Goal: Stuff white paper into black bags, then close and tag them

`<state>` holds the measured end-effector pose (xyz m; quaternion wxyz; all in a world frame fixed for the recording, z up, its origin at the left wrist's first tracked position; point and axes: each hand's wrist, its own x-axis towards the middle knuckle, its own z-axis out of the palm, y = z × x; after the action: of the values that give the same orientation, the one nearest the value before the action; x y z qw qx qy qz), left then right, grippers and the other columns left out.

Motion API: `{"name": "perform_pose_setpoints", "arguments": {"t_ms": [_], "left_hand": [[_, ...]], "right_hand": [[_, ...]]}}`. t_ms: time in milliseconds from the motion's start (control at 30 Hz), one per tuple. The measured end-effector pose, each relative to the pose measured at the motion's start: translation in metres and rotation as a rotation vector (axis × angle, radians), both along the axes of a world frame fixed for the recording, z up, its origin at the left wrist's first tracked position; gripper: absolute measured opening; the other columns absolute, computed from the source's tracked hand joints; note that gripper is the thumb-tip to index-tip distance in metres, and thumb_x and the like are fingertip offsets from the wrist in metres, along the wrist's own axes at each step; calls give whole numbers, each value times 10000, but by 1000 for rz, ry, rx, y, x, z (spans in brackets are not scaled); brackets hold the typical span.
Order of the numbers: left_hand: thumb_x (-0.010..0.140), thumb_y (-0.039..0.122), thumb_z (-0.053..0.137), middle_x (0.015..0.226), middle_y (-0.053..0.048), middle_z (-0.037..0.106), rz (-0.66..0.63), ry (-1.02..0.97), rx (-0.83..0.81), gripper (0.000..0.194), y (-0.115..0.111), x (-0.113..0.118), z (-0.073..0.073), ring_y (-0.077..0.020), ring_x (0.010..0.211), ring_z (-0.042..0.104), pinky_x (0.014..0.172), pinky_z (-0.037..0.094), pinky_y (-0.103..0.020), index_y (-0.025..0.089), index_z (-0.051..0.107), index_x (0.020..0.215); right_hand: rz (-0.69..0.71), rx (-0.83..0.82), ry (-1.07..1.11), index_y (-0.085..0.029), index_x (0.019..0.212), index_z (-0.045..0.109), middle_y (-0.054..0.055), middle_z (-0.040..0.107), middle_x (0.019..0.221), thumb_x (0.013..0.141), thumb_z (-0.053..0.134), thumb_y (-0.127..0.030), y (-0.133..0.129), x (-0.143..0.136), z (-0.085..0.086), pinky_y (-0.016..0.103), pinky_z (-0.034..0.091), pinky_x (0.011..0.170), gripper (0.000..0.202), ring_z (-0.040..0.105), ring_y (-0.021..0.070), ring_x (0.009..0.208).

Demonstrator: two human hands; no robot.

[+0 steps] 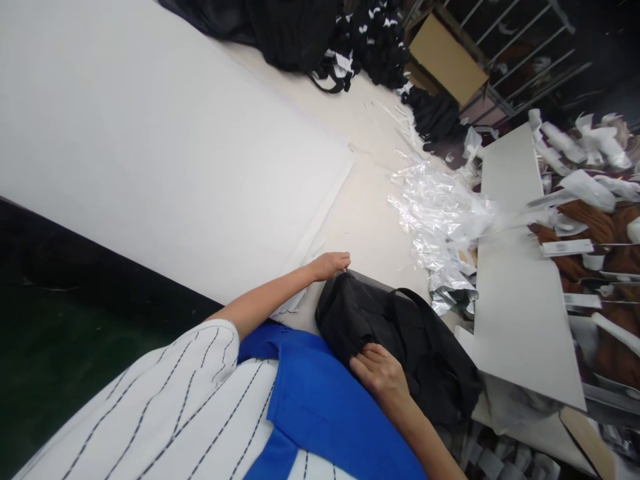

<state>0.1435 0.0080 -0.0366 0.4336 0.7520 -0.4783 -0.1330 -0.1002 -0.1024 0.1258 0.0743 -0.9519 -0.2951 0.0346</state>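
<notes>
A black fabric bag (407,333) lies on the table right in front of my body, with a dark strap (425,310) looped across its top. At the bag's far left corner, my left hand (331,265) is closed in a pinch on its edge; a small bit shows at the fingertips, too small to name. My right hand (381,375) grips the bag's near side, fingers curled into the black fabric.
White sheets (175,140) cover the table's left part. Crumpled clear plastic (435,213) lies beyond the bag. Black bags (295,30) are heaped at the far edge, near a cardboard box (447,57). A grey panel (525,320) and racks of brown tagged items (600,227) stand right.
</notes>
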Motion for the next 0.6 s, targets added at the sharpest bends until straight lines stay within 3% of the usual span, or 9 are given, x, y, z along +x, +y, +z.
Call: {"name": "perform_pose_setpoints", "arguments": {"t_ms": [100, 167, 300, 400, 500, 533, 600], "left_hand": [[846, 125, 568, 876, -22, 581, 8, 21, 18, 107, 0, 7, -3, -140, 808, 543, 771, 438, -239, 173, 559, 750], [839, 147, 584, 876, -22, 586, 84, 48, 28, 98, 2, 10, -6, -145, 814, 551, 785, 452, -247, 176, 562, 748], [919, 199, 461, 1007, -70, 605, 396, 133, 31, 137, 10, 18, -10, -173, 909, 581, 868, 478, -309, 176, 593, 892], [951, 254, 383, 1107, -122, 612, 623, 233, 27, 255, 26, 18, -10, -198, 961, 610, 913, 493, -381, 152, 570, 1092], [963, 402, 350, 1100, -136, 655, 654, 371, 19, 394, 57, 0, -12, -216, 937, 657, 841, 544, -398, 137, 554, 1170], [960, 448, 335, 1116, -136, 664, 630, 445, 7, 442, 71, -11, -14, -218, 962, 666, 832, 557, -391, 139, 554, 1187], [877, 516, 490, 1267, -146, 615, 555, 741, -64, 550, 101, -41, -15, -254, 1139, 618, 935, 535, -432, 167, 499, 1303]], "right_hand": [[47, -22, 57, -174, 810, 597, 18, 591, 661, 968, 357, -54, 2, 18, -3, 319, 450, 795, 311, 526, 162, 632], [76, -66, 93, -177, 765, 577, 27, 593, 660, 909, 376, -29, 8, 38, -4, 324, 441, 763, 288, 513, 170, 623], [61, -116, 54, -168, 770, 590, 35, 616, 655, 837, 455, -36, 34, 90, -10, 335, 456, 810, 201, 549, 176, 629], [-29, 125, -42, -154, 906, 641, 43, 700, 783, 907, 465, -73, 41, 110, 0, 362, 457, 948, 194, 638, 169, 748], [-202, 438, -173, -203, 1122, 639, 32, 720, 1056, 969, 474, -119, 10, 87, 31, 380, 457, 1024, 241, 663, 152, 966], [-314, 473, -248, -221, 1154, 638, 34, 708, 1104, 971, 489, -126, -9, 71, 43, 392, 468, 1020, 254, 657, 163, 1008], [-636, 423, -484, -241, 1171, 652, 50, 700, 1115, 965, 529, -148, -51, 39, 64, 410, 497, 979, 257, 651, 199, 1027]]}}
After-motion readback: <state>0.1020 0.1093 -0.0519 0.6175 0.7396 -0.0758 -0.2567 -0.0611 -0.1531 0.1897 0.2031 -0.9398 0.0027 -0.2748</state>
